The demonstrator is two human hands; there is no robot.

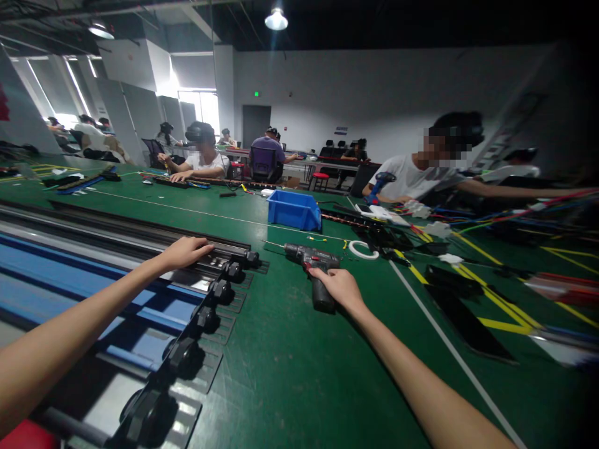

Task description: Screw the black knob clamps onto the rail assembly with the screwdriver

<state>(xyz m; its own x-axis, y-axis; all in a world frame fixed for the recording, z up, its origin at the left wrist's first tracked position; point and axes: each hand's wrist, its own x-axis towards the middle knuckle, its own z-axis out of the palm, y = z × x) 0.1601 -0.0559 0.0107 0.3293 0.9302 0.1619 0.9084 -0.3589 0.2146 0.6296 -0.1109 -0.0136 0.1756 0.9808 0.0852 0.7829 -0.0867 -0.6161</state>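
My right hand point(340, 288) is closed on the handle of a black and red cordless drill point(314, 259). The drill lies on its side on the green table, its long thin bit pointing left. Over on the left, my left hand point(187, 252) rests with its fingers laid across the upper edge of a long metal rail point(229, 249). Beneath my left arm stretches a row of rails and blue strips point(154, 318), with several black knob-like end pieces point(182, 357) along their right ends.
A blue bin point(294, 210) stands beyond the drill, with a white ring-shaped coil point(363, 250) to its right. Black panels point(468, 324), yellow strips and loose wires lie at right. Across the table sit co-workers, one at right point(407, 174) near a blue drill point(381, 187).
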